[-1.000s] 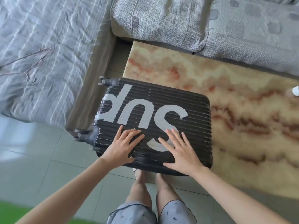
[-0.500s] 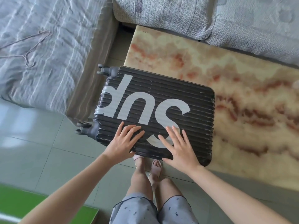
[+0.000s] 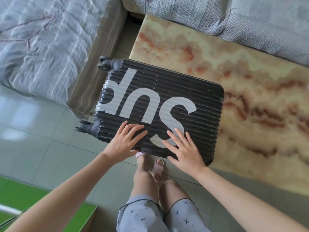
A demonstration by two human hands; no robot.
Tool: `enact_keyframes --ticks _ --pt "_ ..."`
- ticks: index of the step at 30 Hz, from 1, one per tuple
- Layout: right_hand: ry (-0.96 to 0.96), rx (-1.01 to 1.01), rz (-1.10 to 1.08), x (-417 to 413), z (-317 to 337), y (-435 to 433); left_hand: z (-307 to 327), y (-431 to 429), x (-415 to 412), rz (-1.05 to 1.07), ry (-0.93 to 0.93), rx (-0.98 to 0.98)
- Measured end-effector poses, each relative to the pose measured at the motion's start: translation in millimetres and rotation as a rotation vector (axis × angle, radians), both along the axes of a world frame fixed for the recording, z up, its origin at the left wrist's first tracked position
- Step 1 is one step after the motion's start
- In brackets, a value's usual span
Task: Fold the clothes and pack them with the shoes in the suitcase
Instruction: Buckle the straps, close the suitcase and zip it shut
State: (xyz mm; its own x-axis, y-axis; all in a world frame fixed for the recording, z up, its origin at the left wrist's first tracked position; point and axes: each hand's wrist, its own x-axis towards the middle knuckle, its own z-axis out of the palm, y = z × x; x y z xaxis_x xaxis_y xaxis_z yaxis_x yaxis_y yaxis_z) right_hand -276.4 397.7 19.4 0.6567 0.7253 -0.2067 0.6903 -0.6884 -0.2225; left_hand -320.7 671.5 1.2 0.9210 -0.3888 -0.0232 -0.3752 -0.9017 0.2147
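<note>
Head view.
- Suitcase (image 3: 167,81): black, ribbed shell, large white letters; closed, lying flat on the marble-patterned counter (image 3: 259,114), its wheeled end overhanging the counter's left edge.
- Left hand (image 3: 124,142): flat on the lid near its front edge, fingers straight and spread, gripping nothing.
- Right hand (image 3: 185,150): likewise flat, fingers spread, beside the left.
- Wire hanger (image 3: 28,38): on the striped bed (image 3: 50,72), well apart.

Home living room, grey-covered sofa (image 3: 217,15), marble-patterned coffee table (image 3: 250,91), tiled floor (image 3: 33,139)
</note>
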Motion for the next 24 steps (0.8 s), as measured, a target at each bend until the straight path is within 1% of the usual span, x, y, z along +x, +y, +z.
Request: enact_keyframes --ticks 7,14,16,18,21,23,24 --pt "0.058 -0.044 -0.01 -2 -3 0 4 1 9 -0.002 0.024 -0.023" --pt "0.102 -0.005 -0.003 5 0 -5 15 -13 21 0.157 0.034 -0.094" --pt "0.131 0.06 -0.051 8 2 -5 16 -18 26 0.196 0.039 -0.095" --pt "0.129 0.097 -0.102 15 5 -5 20 -24 32 0.216 0.113 -0.08" --pt "0.114 0.04 -0.212 33 11 -1 27 -33 50 0.227 0.244 0.017" --pt "0.143 -0.023 -0.322 48 13 1 30 -37 63 0.223 0.265 0.088" --pt "0.145 -0.047 -0.368 55 13 2 31 -38 68 0.217 0.254 0.093"
